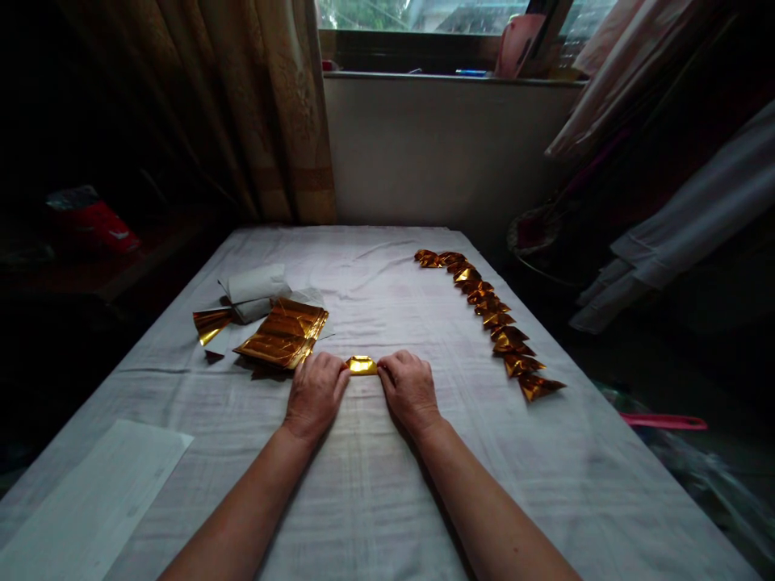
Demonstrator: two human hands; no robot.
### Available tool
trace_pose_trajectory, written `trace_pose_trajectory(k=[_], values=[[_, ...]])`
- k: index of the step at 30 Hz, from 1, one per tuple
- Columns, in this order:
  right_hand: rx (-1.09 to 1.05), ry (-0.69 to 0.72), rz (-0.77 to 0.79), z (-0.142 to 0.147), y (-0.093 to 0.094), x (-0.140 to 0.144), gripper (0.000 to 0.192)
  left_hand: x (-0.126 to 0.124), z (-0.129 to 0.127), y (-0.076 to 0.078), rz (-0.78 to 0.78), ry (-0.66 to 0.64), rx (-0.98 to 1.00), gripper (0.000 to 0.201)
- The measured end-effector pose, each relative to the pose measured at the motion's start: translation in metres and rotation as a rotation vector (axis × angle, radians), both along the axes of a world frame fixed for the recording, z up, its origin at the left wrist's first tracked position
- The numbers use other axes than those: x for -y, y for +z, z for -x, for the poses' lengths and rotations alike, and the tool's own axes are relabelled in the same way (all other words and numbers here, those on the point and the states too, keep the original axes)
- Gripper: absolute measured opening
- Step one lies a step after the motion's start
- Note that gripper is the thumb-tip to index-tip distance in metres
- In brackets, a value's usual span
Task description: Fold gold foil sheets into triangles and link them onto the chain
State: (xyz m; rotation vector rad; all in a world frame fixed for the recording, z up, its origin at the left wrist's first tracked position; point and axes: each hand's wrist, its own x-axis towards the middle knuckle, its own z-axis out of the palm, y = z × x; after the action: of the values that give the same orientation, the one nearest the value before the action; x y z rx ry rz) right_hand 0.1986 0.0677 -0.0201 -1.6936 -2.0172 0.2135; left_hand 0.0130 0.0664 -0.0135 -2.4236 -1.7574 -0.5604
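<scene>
A small folded piece of gold foil paper lies on the white cloth between my two hands. My left hand pinches its left end and my right hand pinches its right end, both knuckles up and pressed on the cloth. Just left of my left hand sits a stack of flat gold foil sheets. A curved row of several folded gold pieces runs along the right side of the table, from the far middle toward the near right.
The table is covered in white cloth. A white paper wad and a loose gold scrap lie at the left. A white sheet sits near left. Curtains, a window wall and hanging clothes surround the table.
</scene>
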Motion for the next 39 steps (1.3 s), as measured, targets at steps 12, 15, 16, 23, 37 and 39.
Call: trace_pose_trajectory(k=[12, 15, 16, 23, 37, 39], values=[[-0.016, 0.065, -0.031, -0.002, 0.005, 0.003, 0.008, -0.006, 0.004, 0.007, 0.061, -0.041, 0.017, 0.012], [-0.027, 0.073, -0.052, -0.003, 0.002, 0.000, 0.010, -0.007, 0.004, 0.005, 0.032, -0.038, -0.022, 0.017], [-0.033, 0.075, -0.062, -0.004, 0.000, -0.001, 0.011, -0.007, 0.004, 0.004, 0.027, -0.034, -0.033, 0.018], [-0.182, 0.060, -0.104, -0.009, -0.009, -0.007, 0.014, -0.019, -0.002, 0.001, 0.045, -0.028, 0.044, 0.027], [-0.459, -0.043, -0.102, -0.011, 0.005, -0.042, 0.022, -0.041, -0.020, 0.020, 0.149, 0.111, 0.127, 0.029], [-0.491, -0.061, -0.041, -0.011, 0.008, -0.050, 0.022, -0.048, -0.022, 0.020, 0.130, 0.124, 0.142, 0.030]])
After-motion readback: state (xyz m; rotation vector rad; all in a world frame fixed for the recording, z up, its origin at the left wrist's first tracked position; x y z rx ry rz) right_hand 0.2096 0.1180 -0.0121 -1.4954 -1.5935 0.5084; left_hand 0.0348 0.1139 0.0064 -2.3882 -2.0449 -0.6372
